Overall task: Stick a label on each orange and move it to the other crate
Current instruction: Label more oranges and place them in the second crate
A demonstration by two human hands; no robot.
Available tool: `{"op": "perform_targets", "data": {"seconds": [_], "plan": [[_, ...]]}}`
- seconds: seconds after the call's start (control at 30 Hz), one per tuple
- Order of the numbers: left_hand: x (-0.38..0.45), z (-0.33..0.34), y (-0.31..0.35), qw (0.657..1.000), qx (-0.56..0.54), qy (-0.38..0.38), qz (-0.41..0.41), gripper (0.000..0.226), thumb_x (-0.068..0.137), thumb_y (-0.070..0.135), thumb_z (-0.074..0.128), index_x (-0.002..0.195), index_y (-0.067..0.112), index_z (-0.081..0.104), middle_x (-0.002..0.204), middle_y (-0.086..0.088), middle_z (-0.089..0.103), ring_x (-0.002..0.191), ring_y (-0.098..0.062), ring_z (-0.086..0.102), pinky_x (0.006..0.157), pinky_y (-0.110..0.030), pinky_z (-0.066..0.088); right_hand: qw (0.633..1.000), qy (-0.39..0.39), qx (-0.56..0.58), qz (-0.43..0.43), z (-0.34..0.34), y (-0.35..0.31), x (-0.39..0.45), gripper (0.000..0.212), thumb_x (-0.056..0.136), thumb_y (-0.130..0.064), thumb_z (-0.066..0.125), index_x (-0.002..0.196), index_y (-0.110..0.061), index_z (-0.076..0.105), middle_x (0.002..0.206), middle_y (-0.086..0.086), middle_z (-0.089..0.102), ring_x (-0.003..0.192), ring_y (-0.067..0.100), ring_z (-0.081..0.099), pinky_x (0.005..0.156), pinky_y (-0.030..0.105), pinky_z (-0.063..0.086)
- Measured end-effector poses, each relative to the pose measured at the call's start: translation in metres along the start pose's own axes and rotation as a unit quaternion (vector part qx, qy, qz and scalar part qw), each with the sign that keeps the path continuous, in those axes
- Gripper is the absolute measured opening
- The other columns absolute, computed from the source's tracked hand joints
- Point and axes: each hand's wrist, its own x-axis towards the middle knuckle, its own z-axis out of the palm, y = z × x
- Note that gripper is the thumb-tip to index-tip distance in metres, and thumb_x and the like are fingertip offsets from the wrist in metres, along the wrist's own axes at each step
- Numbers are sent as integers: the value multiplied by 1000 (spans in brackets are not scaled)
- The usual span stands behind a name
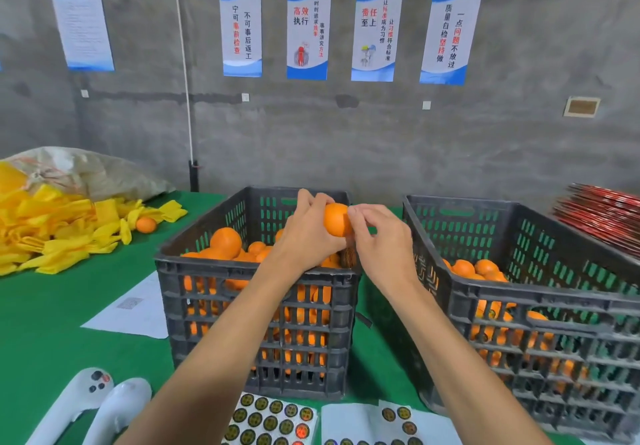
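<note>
so right now one orange (335, 218) is up in the air over the far right corner of the left crate (256, 292), held between both hands. the left hand (308, 233) has its fingers curled round the back and underside of it, gripping it properly. the right hand (377, 236) is pinching at the fruit's right face with thumb and fingertips, which to me looks like pressing a label down, though i can't actually make out the sticker itself under the fingers.

progress wise i'd say roughly the middle, maybe a bit before. the left crate is piled nearly to the rim with oranges, so there's a big heap to go. the right crate (519, 309) already has a decent layer in the bottom, visible through the slats and over the near wall, but it sits clearly lower than the left one. can't see labels on those from here, too small.

on the green bench (52, 323) in front, the left sticker sheet (273, 422) looks pretty full, and the right sticker sheet (391, 424) has mostly bare backing with a few stickers left. so plenty of labels remain.

there's also one stray orange (146, 224) by the yellow foam nets (52, 233) on the left, which probably needs doing too.
</note>
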Motion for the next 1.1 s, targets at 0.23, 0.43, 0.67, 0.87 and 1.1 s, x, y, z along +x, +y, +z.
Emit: {"op": "perform_targets", "data": {"seconds": [0.23,0.43,0.67,0.87,1.1], "plan": [[2,1,5,993,-59,13,105,66,81,21,78,141,28,50,114,10,37,91,-12,57,83,-40,59,994,-27,-84,61,-8,-8,0,62,90,-54,69,137,-16,53,133,3,58,117,26,59,95,42,49],[8,-14,-11,997,17,-75,15,52,86,42,78,131,23,62,111,7,64,93,-13,65,88,-39,58,939,14,-339,53,-53,-10,11,46,101,-41,57,135,-11,49,142,8,50,93,49,65,71,43,42],[11,-55,-40,817,271,-430,-271,68,86,54,72,136,9,59,134,-7,63,97,-27,66,78,-39,56,940,70,-330,49,-97,8,30,29,99,-6,52,126,-9,64,132,15,60,93,51,64,79,51,50],[17,-41,-51,785,209,-482,-328,54,92,42,74,129,5,62,116,-9,71,95,-22,75,80,-38,63,949,88,-299,-44,-81,16,-1,23,97,-16,57,114,-14,73,110,10,74,82,41,70,69,43,53],[16,-41,-43,802,371,-404,-237,64,87,44,78,138,9,60,141,-5,58,121,-28,62,93,-41,53,955,16,-290,-62,-61,30,-37,19,94,-14,66,110,-12,76,97,5,79,73,31,72,66,36,56]]}}
